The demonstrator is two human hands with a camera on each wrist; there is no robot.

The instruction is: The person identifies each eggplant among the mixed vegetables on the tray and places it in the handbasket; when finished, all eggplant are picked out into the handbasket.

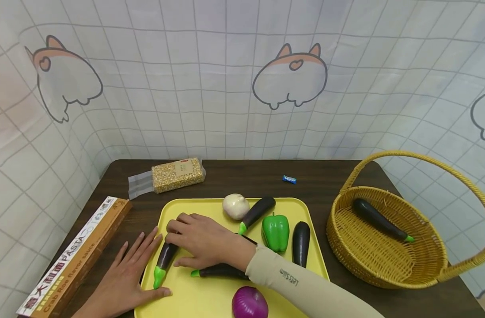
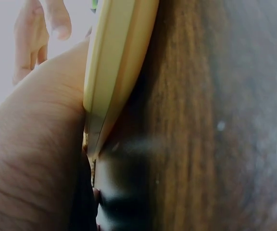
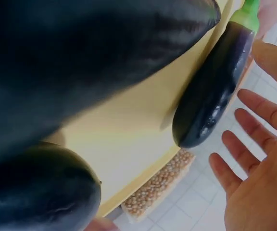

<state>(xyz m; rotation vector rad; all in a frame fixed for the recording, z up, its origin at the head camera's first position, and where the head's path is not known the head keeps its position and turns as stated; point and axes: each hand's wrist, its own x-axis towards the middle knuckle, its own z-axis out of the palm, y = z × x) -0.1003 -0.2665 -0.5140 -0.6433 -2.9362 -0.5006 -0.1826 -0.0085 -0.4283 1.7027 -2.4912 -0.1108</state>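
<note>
head view showed my right hand (image 1: 200,240) lying palm down over an eggplant (image 1: 164,260) at the left side of the yellow tray (image 1: 210,293). my fingers were spread and only loosely bent over its dark end, touching it rather than clamped round it; its green stem stuck out toward me near the tray's left rim. my right forearm, in a beige sleeve (image 1: 306,287), crossed the tray from the lower right, passing over a second eggplant (image 1: 218,270) that lay flat under my wrist.

right wrist view had my fingers (image 3: 234,144) straight and apart just beside that first eggplant (image 3: 215,86), so the hand was open, not gripping.

my left hand (image 1: 127,276) was flat on the table (image 1: 242,179) with fingers straight, its thumb resting against the tray's left edge. left wrist view showed the heel of my palm (image 2: 37,144) pressed to the tray rim (image 2: 114,57).

further up the tray sat a garlic (image 1: 235,206), a third eggplant (image 1: 257,213), a green pepper (image 1: 275,232), a fourth eggplant (image 1: 301,243) and a red onion (image 1: 249,302). a basket (image 1: 385,265) stood to the right, well apart, with an eggplant inside. a pasta box (image 1: 77,260) lay left of my left hand.
</note>
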